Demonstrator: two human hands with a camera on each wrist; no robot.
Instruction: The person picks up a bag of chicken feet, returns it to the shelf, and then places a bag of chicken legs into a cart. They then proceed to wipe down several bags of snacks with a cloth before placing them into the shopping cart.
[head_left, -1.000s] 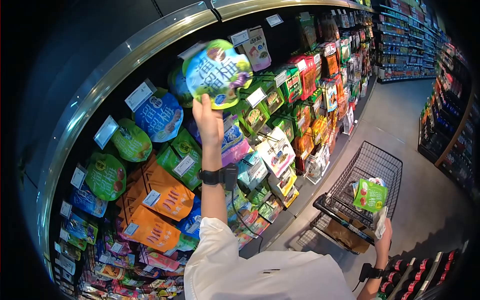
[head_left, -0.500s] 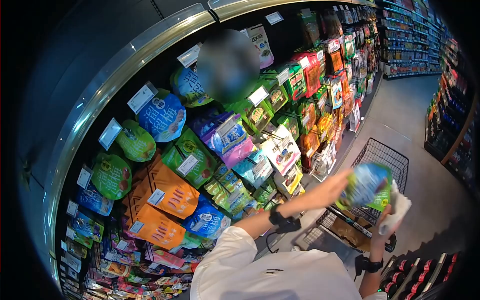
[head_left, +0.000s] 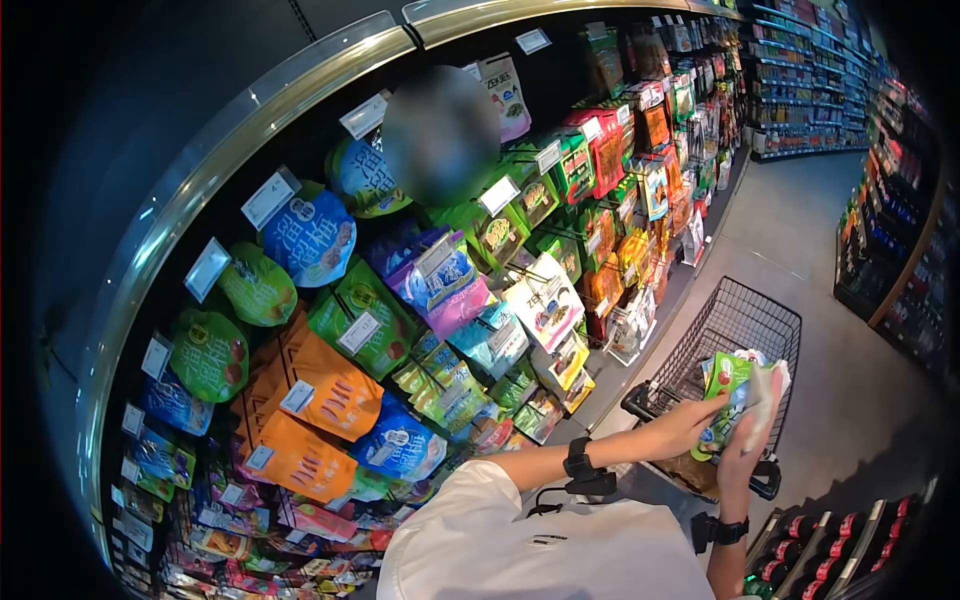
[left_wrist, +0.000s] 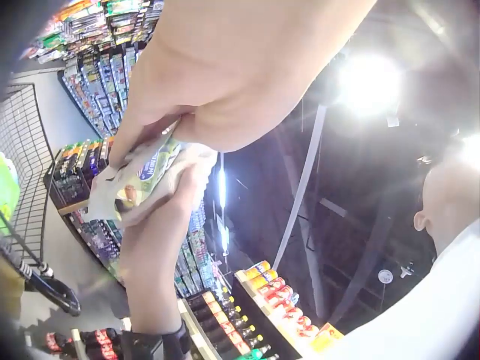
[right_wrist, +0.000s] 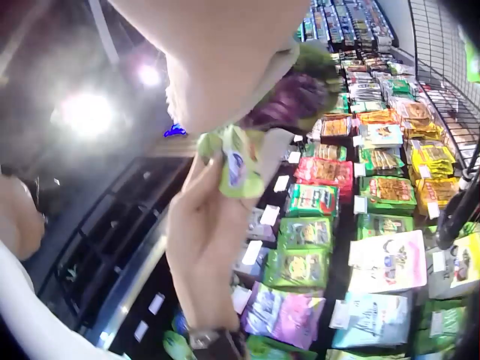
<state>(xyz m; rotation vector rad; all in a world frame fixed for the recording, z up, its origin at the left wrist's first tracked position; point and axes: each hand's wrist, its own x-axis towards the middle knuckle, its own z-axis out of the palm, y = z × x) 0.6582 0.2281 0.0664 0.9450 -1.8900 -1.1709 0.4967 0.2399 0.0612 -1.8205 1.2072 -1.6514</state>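
Both hands meet over the shopping cart [head_left: 745, 315]. My left hand [head_left: 680, 425] pinches the edge of a blue-and-green snack pouch [head_left: 712, 438], which has purple fruit printed on it [right_wrist: 300, 97]. My right hand [head_left: 742, 448] grips a crumpled white packet [head_left: 765, 395] beside the pouch; in the left wrist view this packet [left_wrist: 146, 184] shows a small printed label. A green pouch [head_left: 728, 372] shows in the cart behind the hands. In the right wrist view the left hand [right_wrist: 202, 225] is below, and the right hand [right_wrist: 217, 64] covers part of the pouch.
A long curved rack of hanging snack pouches runs along the left, with orange pouches [head_left: 335, 395] and blue pouches [head_left: 310, 238] behind price tags [head_left: 270, 198]. Bottles [head_left: 810, 550] stand on a low shelf at lower right. Another shelf [head_left: 890, 210] lines the aisle.
My left hand has come down from the rack to the right with the blue-and-green pouch and now meets the right hand over the cart. The right hand keeps the white packet.
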